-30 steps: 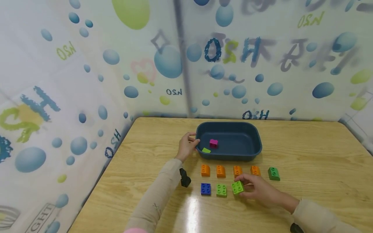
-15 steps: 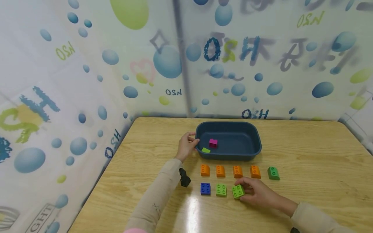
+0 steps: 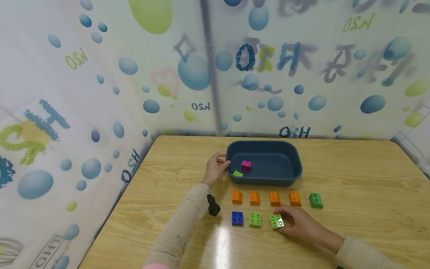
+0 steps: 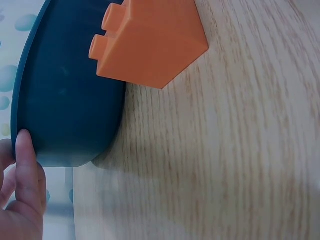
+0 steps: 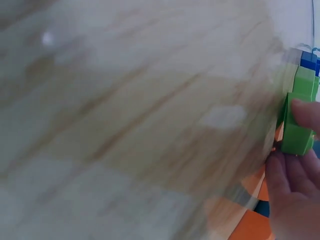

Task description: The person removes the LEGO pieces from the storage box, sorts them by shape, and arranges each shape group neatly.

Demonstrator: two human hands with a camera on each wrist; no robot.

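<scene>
My left hand (image 3: 215,170) grips the left end of a dark blue plastic bin (image 3: 265,181), thumb at its rim; the left wrist view shows the fingers (image 4: 26,172) against the wall. Inside the bin lie a magenta brick (image 3: 246,165) and a lime-green piece (image 3: 237,173). My right hand (image 3: 302,222) pinches a lime-green toy brick (image 3: 276,221), studs up, at the right end of the near row. Beside it are another lime-green brick (image 3: 255,220) and a blue brick (image 3: 237,218). In the right wrist view, the thumb lies against the held green brick (image 5: 297,130).
Between the bin and the near row stands a line of several orange sloped bricks (image 3: 254,198), ending in a dark green one (image 3: 316,200) on the right. All are on a wooden table (image 3: 362,179). A bubble-patterned wall sheet (image 3: 268,93) rises behind it.
My right hand has drawn the lime-green brick slightly nearer and to the right, and it has turned straighter. The orange brick behind now shows fully. The left hand stays on the bin.
</scene>
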